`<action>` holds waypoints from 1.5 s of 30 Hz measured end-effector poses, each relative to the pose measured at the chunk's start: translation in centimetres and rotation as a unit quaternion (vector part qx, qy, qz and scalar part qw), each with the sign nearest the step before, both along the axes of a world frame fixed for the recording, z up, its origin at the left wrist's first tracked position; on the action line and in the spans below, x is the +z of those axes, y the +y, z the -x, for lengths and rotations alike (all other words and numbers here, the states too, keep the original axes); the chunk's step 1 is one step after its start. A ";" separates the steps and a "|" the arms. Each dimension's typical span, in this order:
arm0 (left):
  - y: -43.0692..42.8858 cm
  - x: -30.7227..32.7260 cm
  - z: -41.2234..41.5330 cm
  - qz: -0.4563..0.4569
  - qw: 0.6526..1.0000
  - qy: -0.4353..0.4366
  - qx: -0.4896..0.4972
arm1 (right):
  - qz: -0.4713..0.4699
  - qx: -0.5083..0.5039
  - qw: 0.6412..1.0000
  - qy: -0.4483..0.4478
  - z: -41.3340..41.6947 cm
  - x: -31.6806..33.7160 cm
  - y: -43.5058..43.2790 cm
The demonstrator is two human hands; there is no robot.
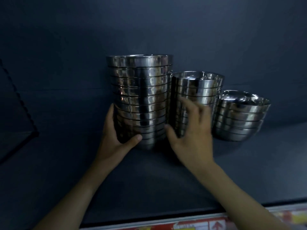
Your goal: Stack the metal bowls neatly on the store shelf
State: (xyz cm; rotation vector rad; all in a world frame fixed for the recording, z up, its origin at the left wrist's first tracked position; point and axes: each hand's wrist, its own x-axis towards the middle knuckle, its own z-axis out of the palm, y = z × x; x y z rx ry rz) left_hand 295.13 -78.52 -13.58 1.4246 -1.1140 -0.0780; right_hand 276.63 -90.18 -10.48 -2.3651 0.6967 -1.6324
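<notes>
Three stacks of shiny metal bowls stand side by side on the dark shelf (149, 176). The tall stack (141, 90) is on the left, a middle stack (199, 87) touches its right side, and a short stack (240, 117) stands furthest right. My left hand (114, 138) grips the base of the tall stack, thumb across the front and fingers hidden behind. My right hand (191, 128) is blurred, fingers spread in front of the middle stack's lower half, thumb near the tall stack's base. Whether it touches the bowls I cannot tell.
The shelf's dark back wall rises behind the stacks. A black bracket edge (20, 100) runs down the left side. Along the shelf's front edge at the bottom is a red and white price strip (191, 225). Bare shelf lies left of the tall stack.
</notes>
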 end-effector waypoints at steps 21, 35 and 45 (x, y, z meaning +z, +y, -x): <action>-0.3 0.2 1.4 -0.030 0.993 -0.006 0.111 | -0.152 -0.075 0.985 -0.035 4.3 -1.2 -4.1; -7.0 0.5 13.4 -0.133 0.897 -0.412 0.086 | -0.234 -0.086 0.965 -0.080 12.9 -2.2 -11.7; -8.0 -0.6 13.5 -0.153 0.906 -0.394 0.038 | -0.216 -0.105 0.969 -0.061 14.4 -2.2 -10.7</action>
